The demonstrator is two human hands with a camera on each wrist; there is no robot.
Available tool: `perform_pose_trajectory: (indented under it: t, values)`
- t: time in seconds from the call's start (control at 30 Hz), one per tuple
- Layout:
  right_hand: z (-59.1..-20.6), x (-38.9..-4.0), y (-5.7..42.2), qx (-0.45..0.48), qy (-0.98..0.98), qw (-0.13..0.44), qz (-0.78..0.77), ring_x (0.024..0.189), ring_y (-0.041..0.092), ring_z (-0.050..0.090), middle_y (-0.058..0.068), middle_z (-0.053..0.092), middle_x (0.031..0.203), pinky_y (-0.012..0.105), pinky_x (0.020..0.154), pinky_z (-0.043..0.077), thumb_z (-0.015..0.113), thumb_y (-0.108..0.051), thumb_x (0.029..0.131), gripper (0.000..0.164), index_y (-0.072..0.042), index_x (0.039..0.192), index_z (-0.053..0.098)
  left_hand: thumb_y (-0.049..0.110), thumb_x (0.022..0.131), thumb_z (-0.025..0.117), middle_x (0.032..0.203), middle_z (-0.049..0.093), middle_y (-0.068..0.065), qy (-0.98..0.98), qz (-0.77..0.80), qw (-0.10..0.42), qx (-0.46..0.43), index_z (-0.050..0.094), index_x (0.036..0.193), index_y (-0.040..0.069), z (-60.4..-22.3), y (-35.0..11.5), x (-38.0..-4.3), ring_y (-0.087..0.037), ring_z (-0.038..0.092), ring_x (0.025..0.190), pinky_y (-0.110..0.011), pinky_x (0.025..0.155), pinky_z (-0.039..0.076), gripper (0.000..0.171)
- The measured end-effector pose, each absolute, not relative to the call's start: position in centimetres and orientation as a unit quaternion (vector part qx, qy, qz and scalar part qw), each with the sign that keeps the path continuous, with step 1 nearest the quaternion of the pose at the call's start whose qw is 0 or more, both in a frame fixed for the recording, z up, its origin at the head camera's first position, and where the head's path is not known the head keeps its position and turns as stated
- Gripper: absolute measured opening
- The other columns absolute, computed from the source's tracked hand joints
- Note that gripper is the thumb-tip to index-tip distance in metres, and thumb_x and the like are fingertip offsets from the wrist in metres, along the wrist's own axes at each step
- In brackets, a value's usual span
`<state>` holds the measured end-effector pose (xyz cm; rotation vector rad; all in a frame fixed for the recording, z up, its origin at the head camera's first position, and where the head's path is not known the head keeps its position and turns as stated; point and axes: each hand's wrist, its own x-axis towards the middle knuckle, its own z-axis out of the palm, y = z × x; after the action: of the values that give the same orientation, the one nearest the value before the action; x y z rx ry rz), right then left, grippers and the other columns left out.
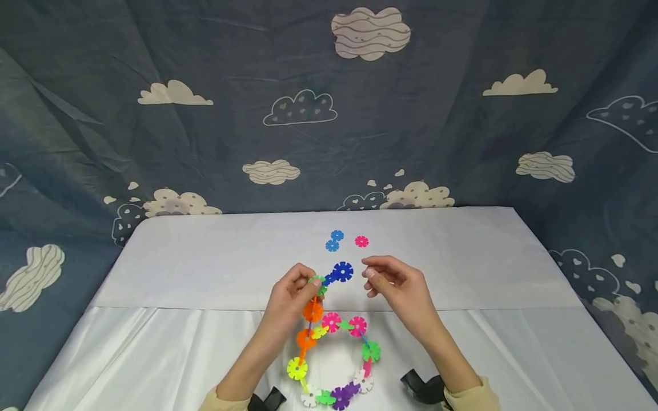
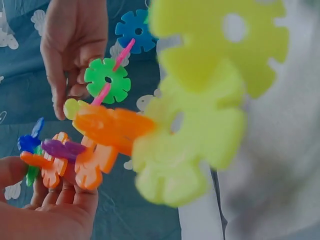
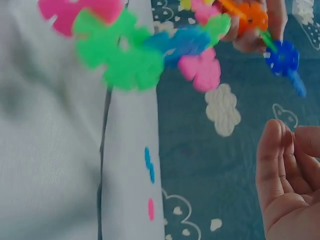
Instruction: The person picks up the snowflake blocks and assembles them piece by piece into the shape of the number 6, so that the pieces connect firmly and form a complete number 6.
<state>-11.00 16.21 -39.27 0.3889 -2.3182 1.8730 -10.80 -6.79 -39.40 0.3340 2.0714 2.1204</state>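
Note:
My left hand (image 1: 290, 294) pinches a green notched plastic disc (image 1: 320, 283) between thumb and fingers. It belongs to a chain of interlocked flower-shaped discs, with two dark blue discs (image 1: 342, 272) slotted together at its tip. Below the green one, orange discs (image 1: 312, 311) join a multicoloured ring that hangs between the forearms, with a yellow disc (image 1: 297, 369) on its left side. In the left wrist view, a purple disc (image 2: 62, 149) links two orange ones. My right hand (image 1: 401, 285) is just right of the blue tip, fingers loosely bent, nothing between them in the right wrist view (image 3: 292, 180).
Two light blue discs (image 1: 332, 245) and one pink disc (image 1: 362, 241) lie loose on the white-covered table (image 1: 205, 257), beyond the hands. A dark cloth (image 1: 231, 57) with printed clouds hangs behind the table. Black straps (image 1: 424, 388) are near both wrists.

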Motion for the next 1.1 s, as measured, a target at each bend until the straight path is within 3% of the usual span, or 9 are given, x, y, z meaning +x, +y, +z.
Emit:
perform_pose_trajectory:
  t: [0.2,0.4,0.57,0.7,0.97,1.1]
  values:
    - [-40.0,-13.0,17.2,0.132,-0.783,0.047,0.606,0.080,0.031,0.065,0.009,0.067,0.095,0.035,0.070,0.058,0.064,-0.013,0.097,0.019,-0.006,0.114,0.068,0.024,0.102,0.056,0.078,0.052,-0.011,0.682,0.720,0.082,0.099,0.055,0.116,0.013,-39.2,-7.1,-11.1,-0.021,0.050,0.067,-0.024,0.063,0.043,0.019]
    - [-40.5,-16.9,18.6,0.108,-0.815,0.026,0.569,0.086,0.042,0.063,0.014,0.067,0.098,0.034,0.070,0.058,0.060,-0.011,0.099,0.021,-0.003,0.117,0.066,0.026,0.100,0.059,0.080,0.050,-0.010,0.701,0.701,0.070,0.110,0.065,0.109,0.008,-38.6,-7.9,-11.3,-0.020,0.048,0.069,-0.026,0.064,0.044,0.021]
    - [-41.7,-20.7,19.5,0.089,-0.865,0.013,0.494,0.079,0.036,0.064,0.020,0.067,0.101,0.038,0.068,0.056,0.059,-0.006,0.098,0.023,0.001,0.119,0.065,0.021,0.100,0.058,0.084,0.060,-0.013,0.723,0.673,0.060,0.144,0.065,0.106,0.006,-38.0,-8.8,-11.4,-0.029,0.053,0.080,-0.029,0.072,0.047,0.017]
    - [-42.8,-23.4,19.5,0.083,-0.901,-0.023,0.426,0.076,0.030,0.062,0.015,0.067,0.105,0.035,0.064,0.053,0.061,-0.008,0.097,0.023,-0.001,0.119,0.066,0.021,0.101,0.057,0.091,0.063,-0.015,0.742,0.650,0.046,0.159,0.066,0.109,0.008,-37.7,-9.3,-11.5,-0.028,0.057,0.090,-0.030,0.080,0.047,0.018]
    - [-44.0,-26.7,18.7,0.127,-0.937,-0.065,0.317,0.100,0.029,0.055,0.013,0.063,0.113,0.043,0.092,0.048,0.066,-0.007,0.092,0.033,-0.004,0.124,0.065,0.018,0.101,0.058,0.097,0.062,-0.013,0.728,0.672,0.042,0.130,0.066,0.108,0.005,-37.9,-9.6,-11.8,-0.025,0.058,0.087,-0.025,0.076,0.051,0.017]
    - [-44.3,-27.0,18.7,0.130,-0.944,-0.075,0.295,0.096,0.029,0.053,0.014,0.060,0.107,0.042,0.089,0.048,0.071,-0.004,0.088,0.032,-0.003,0.119,0.067,0.021,0.100,0.060,0.093,0.060,-0.015,0.722,0.681,0.043,0.115,0.066,0.105,0.004,-38.1,-9.5,-11.9,-0.028,0.057,0.084,-0.024,0.072,0.049,0.018]
